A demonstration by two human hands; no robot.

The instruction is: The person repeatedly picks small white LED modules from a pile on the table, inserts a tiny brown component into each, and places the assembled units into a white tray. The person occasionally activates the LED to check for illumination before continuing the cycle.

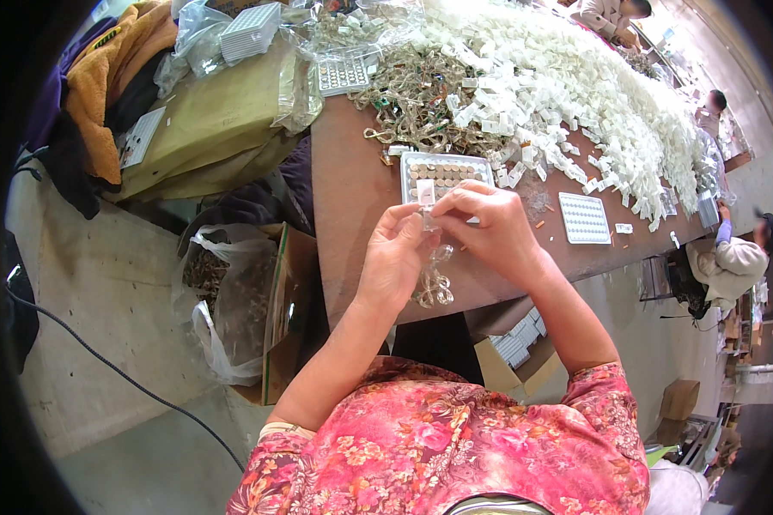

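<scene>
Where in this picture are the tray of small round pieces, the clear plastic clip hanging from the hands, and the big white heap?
tray of round pieces (pixel 445 172), head view, on its filled middle.
clear plastic clip (pixel 434 287), head view, on its dangling lower loops.
white heap (pixel 575 77), head view, on the pile's middle.

Small white clip (pixel 425 190) (pinched upright), clear strand (pixel 435 281) dangling

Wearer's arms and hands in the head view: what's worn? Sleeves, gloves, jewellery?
Both hands bare: left hand and right hand show no gloves, and no rings or watch can be made out. Forearms are bare up to short sleeves of a pink-red floral top with a pale cuff edge. No cables or markings on the arms.
</scene>
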